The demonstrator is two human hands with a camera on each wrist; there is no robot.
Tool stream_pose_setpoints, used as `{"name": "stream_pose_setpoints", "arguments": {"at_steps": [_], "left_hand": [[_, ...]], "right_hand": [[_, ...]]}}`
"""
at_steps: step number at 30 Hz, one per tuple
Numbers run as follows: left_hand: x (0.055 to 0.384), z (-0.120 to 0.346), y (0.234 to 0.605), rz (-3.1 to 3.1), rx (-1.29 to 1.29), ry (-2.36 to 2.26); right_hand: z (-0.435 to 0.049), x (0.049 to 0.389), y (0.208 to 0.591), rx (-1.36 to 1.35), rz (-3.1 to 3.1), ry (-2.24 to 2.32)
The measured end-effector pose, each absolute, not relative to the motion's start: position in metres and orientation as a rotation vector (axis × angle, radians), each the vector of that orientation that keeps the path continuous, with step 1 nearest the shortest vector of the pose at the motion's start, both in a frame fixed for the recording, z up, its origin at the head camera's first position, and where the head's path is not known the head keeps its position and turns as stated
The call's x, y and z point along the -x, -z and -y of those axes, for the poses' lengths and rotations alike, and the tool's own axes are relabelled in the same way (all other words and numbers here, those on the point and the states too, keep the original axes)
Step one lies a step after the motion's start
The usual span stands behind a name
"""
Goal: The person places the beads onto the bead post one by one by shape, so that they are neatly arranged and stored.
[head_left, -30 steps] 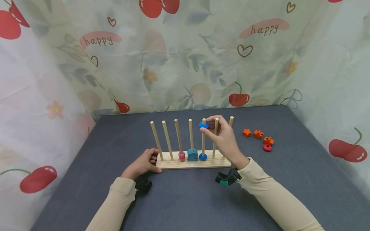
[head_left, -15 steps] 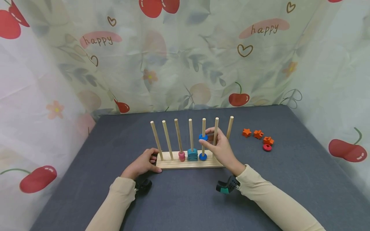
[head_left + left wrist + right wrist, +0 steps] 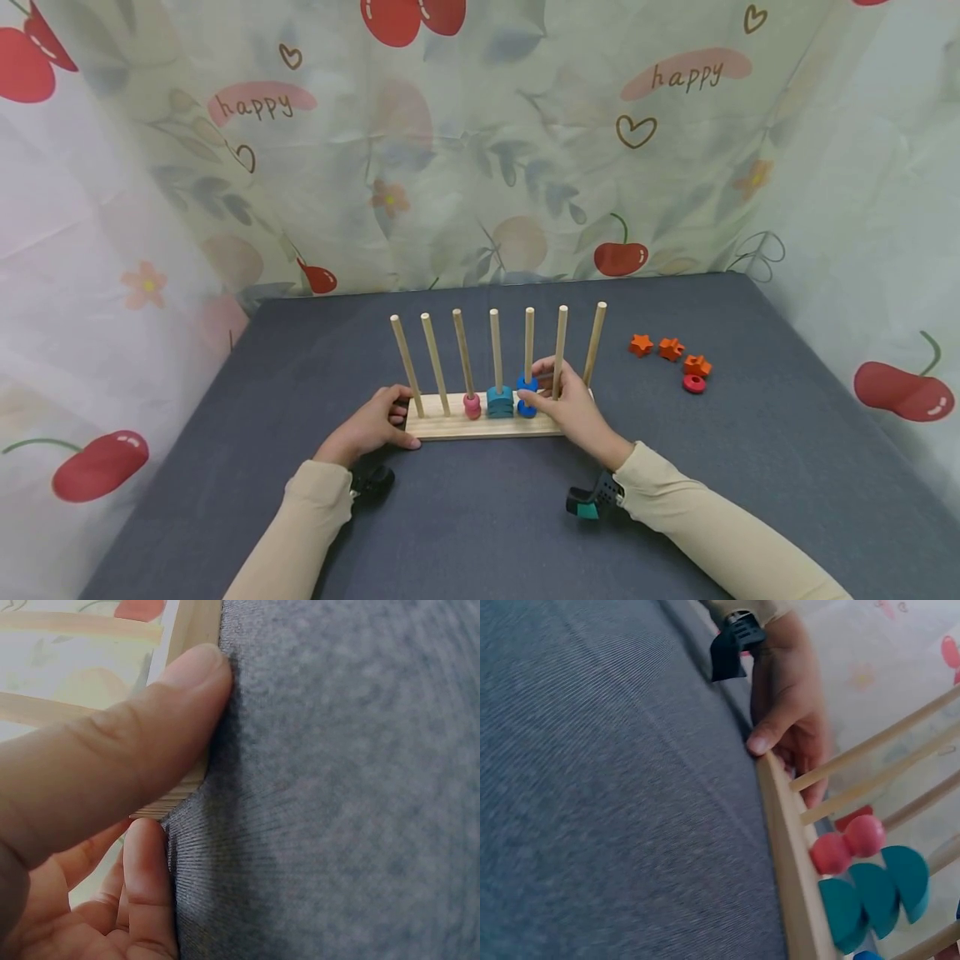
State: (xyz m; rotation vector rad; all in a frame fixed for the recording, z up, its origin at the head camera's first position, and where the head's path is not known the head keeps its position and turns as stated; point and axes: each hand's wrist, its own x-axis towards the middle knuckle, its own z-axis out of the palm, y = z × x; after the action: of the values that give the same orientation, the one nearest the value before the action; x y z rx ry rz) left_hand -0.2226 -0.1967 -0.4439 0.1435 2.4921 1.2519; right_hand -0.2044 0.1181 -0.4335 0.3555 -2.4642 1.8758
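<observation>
A wooden peg rack (image 3: 457, 429) with several upright pegs stands on the table. My left hand (image 3: 369, 427) grips its left end, thumb on the front edge, as the left wrist view also shows. My right hand (image 3: 576, 410) pinches a blue bead (image 3: 527, 384) threaded on the fifth peg from the left, low on the peg. Just below it another blue bead (image 3: 527, 412) sits at the base. Two round pink beads (image 3: 847, 845) are on the third peg. On the fourth peg are teal half-round pieces (image 3: 876, 900). In the right wrist view the right hand is nearly all out of frame.
To the right of the rack lie three orange star-shaped pieces (image 3: 671, 348) and a red ring (image 3: 693, 384) on the dark grey table (image 3: 480, 517). A patterned curtain (image 3: 480, 150) hangs behind and at both sides. The bare tall pegs (image 3: 437, 354) stick up at the left.
My right hand has moved down with the blue bead, sliding it from near the top of the fifth peg to just above the lower blue bead. The left hand has stayed still.
</observation>
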Motion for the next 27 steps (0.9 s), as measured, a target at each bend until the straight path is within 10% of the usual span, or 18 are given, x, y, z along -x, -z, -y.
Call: {"name": "stream_pose_setpoints", "arguments": {"at_steps": [27], "left_hand": [[0.223, 0.197, 0.445, -2.502, -0.168, -1.255]], "right_hand": [[-0.115, 0.205, 0.454, -0.267, 2.540, -1.827]]}}
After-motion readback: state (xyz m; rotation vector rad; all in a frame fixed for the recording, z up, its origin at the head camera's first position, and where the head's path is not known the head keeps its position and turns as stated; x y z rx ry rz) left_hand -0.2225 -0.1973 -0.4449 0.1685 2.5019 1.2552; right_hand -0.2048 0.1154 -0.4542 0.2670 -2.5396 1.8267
